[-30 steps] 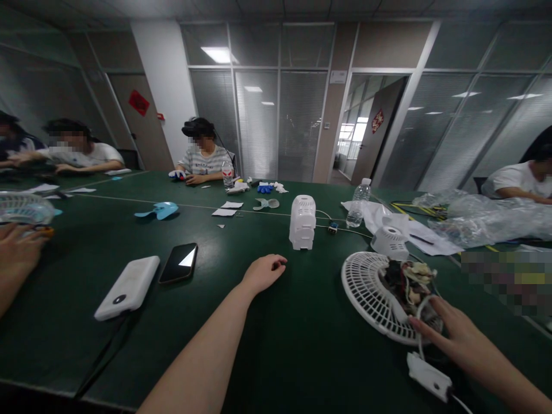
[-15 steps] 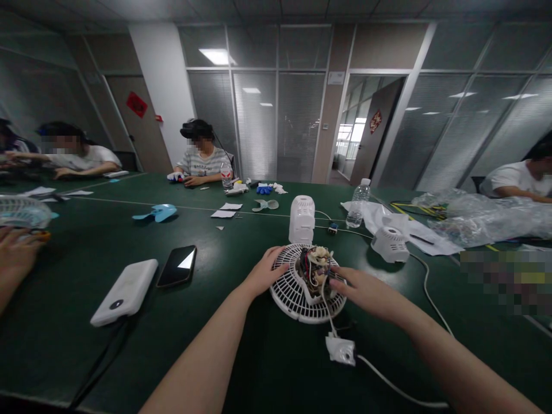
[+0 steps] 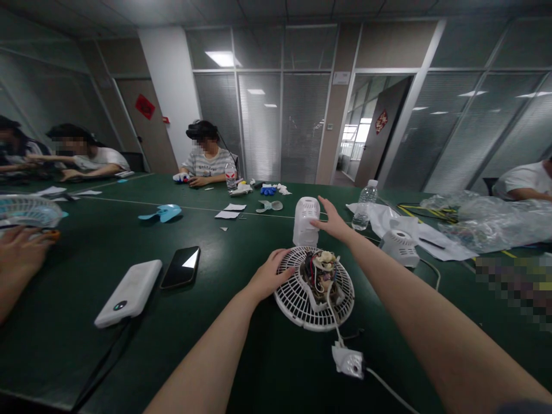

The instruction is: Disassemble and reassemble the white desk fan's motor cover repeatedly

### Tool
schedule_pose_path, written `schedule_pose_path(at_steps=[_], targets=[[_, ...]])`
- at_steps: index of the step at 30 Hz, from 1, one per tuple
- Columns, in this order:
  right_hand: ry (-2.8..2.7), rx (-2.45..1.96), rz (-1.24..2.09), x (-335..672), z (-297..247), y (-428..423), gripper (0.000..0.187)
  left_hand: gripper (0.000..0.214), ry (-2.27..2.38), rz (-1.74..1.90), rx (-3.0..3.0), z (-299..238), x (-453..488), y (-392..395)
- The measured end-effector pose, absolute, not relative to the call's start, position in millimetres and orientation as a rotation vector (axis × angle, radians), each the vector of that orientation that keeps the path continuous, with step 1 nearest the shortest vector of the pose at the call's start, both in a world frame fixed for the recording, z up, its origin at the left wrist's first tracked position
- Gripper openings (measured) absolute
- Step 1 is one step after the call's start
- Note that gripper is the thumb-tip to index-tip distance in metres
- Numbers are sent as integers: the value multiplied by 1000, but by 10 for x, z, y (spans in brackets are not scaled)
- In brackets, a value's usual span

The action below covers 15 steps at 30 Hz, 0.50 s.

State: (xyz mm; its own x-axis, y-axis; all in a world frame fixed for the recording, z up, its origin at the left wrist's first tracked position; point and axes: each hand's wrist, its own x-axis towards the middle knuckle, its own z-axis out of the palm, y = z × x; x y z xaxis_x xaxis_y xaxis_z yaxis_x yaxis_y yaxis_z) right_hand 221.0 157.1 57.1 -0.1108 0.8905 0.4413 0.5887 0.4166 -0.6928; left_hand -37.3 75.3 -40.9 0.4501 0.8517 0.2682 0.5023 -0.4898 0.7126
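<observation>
1. Since half a second ago, the right hand (image 3: 335,223) has gone from the wired motor up to the white housing (image 3: 305,225), while the left hand (image 3: 272,276) has stayed at the fan grille (image 3: 290,302).
2. Left hand: relaxed and unclenched, with thumb and fingers apart, lying on the left edge of the grille.
3. Right hand: thumb and fingers spread at the right side of the housing, the thumb over its front; whether it grips, I cannot tell.
4. Between the forearms, the grille lies on the green bench (image 3: 224,328) and bears the motor (image 3: 321,273) with its loose wires. Its far rim overlaps the foot of the upright housing in view; I cannot tell if they touch.
5. Nearer the wearer, a small white box (image 3: 348,361) sits on the cable.
6. To the right are a second white cover (image 3: 400,247), a clear bottle (image 3: 366,206), white paper (image 3: 455,248) and crumpled plastic wrap (image 3: 513,217).
7. To the left lie a phone (image 3: 181,267) and a white power bank (image 3: 128,293), with a blue fan blade (image 3: 167,213) beyond.
8. At the left edge, a neighbour's hand (image 3: 21,253) is by another fan cage (image 3: 34,208).
9. Across the bench sits a person in a striped shirt (image 3: 210,164).
</observation>
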Motion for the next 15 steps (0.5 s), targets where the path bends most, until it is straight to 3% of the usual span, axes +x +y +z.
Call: schedule_pose_path(at_steps=[2,7,15], targets=[[-1782,-1228,536,2169,537,1655,101,62,1138,837,2157,-408,-369,752],[-1673,-1130,722,2088,465,1698,96,62,1142,816,2144,-382,-366,740],[-1322,-1020,677,2034,609,1578,97,60,1141,850,2126,-330,-360,701]])
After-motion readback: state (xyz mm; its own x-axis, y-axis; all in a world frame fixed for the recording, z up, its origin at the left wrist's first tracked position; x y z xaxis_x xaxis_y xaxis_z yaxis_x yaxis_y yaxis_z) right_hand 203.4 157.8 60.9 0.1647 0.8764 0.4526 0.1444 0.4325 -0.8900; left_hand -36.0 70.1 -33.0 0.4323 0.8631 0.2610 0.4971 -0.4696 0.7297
